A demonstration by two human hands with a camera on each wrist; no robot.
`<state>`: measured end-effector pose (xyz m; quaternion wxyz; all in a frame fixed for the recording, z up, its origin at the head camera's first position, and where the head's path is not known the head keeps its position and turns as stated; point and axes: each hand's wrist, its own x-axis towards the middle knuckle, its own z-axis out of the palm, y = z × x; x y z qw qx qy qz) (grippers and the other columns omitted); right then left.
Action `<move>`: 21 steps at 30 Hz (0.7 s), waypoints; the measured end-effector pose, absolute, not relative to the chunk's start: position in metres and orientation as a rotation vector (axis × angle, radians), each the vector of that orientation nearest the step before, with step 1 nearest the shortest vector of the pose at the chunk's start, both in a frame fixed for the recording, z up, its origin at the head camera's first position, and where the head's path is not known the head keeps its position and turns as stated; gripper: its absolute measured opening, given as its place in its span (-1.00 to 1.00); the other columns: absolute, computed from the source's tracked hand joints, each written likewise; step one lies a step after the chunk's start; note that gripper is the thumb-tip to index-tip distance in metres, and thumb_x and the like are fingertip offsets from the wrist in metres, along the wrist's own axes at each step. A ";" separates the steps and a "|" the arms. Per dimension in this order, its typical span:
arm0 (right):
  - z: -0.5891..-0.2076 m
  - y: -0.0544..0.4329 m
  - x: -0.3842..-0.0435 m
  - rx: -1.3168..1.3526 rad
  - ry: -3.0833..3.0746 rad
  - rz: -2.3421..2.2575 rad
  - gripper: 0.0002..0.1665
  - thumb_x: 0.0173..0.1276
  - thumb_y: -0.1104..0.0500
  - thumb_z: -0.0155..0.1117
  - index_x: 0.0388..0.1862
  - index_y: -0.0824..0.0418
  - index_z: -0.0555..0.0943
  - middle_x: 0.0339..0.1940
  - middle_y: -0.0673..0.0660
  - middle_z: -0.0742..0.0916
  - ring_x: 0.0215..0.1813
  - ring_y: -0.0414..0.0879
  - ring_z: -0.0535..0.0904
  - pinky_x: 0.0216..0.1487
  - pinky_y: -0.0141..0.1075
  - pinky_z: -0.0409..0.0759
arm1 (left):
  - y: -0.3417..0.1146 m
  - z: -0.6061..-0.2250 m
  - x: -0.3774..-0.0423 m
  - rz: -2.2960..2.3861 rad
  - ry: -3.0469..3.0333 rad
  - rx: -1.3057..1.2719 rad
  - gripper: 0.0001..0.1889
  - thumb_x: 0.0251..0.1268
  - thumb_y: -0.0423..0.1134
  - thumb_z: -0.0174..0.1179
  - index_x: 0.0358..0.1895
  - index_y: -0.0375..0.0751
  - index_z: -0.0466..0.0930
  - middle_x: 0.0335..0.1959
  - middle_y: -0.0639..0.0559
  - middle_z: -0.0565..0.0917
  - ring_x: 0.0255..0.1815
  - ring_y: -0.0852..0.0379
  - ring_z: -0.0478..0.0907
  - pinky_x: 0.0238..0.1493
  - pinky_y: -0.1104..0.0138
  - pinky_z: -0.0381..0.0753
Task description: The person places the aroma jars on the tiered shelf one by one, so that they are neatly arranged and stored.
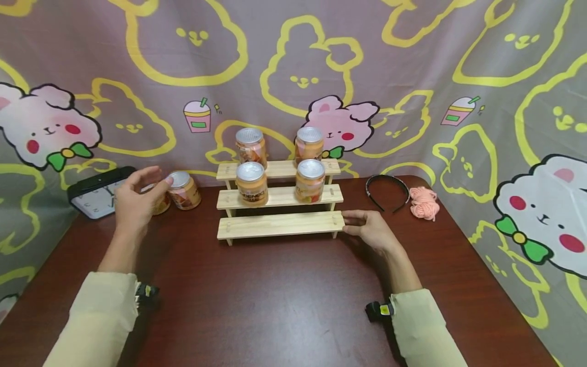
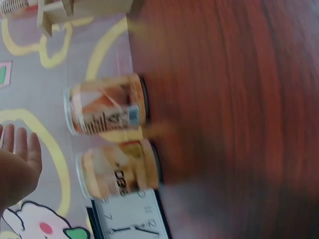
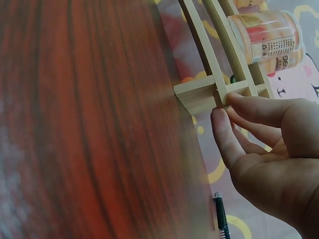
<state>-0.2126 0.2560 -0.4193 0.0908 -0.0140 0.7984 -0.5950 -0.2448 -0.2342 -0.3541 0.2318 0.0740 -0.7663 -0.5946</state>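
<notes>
A three-tier wooden display stand (image 1: 281,225) stands on the table. Two silver-lidded cans, left can (image 1: 251,145) and right can (image 1: 309,144), are on its top tier; two more, left can (image 1: 252,189) and right can (image 1: 310,184), sit on the middle tier. The bottom tier is bare. My right hand (image 1: 373,230) pinches the right end of that lowest board, thumb and fingers at its edge (image 3: 219,94). My left hand (image 1: 137,196), holding nothing, is raised over two more cans, the nearer can (image 2: 119,169) and the other can (image 2: 109,104), its fingers apart from them.
A black-framed clock (image 1: 96,196) leans behind the left cans, near the wall cloth (image 1: 284,61) with its cartoon print. On the right lie a black headband (image 1: 387,178) and a pink yarn bundle (image 1: 424,203). The dark red table (image 1: 275,306) stretches toward me.
</notes>
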 end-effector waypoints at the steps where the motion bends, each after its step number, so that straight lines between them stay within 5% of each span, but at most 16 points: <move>1: -0.419 0.256 -0.213 -0.047 2.376 -1.768 -0.45 0.34 0.47 0.31 0.31 0.53 0.49 0.15 0.44 0.66 0.05 -0.08 0.64 -0.09 -0.41 0.62 | -0.238 -0.355 -0.245 -1.649 -2.067 0.215 -0.56 0.20 -0.23 0.49 0.16 -0.16 0.69 -0.04 0.13 0.69 -0.02 0.25 0.57 -0.18 0.57 0.49; 17: -0.420 0.256 -0.213 -0.045 2.371 -1.772 -0.44 0.34 0.47 0.32 0.31 0.54 0.48 0.15 0.45 0.66 0.01 -0.14 0.64 -0.09 -0.42 0.62 | -0.271 -0.367 -0.248 -1.629 -1.960 0.402 -0.64 0.19 -0.26 0.49 0.07 -0.15 0.74 -0.15 0.18 0.69 -0.11 0.33 0.53 -0.19 0.51 0.44; 21: -0.420 0.256 -0.212 -0.041 2.375 -1.770 -0.44 0.33 0.47 0.33 0.31 0.54 0.48 0.15 0.45 0.66 0.01 -0.14 0.65 -0.10 -0.42 0.62 | -0.275 -0.367 -0.250 -1.674 -1.884 0.423 -0.69 0.15 -0.31 0.50 -0.01 -0.16 0.76 -0.21 0.17 0.67 -0.19 0.31 0.53 -0.36 0.57 0.52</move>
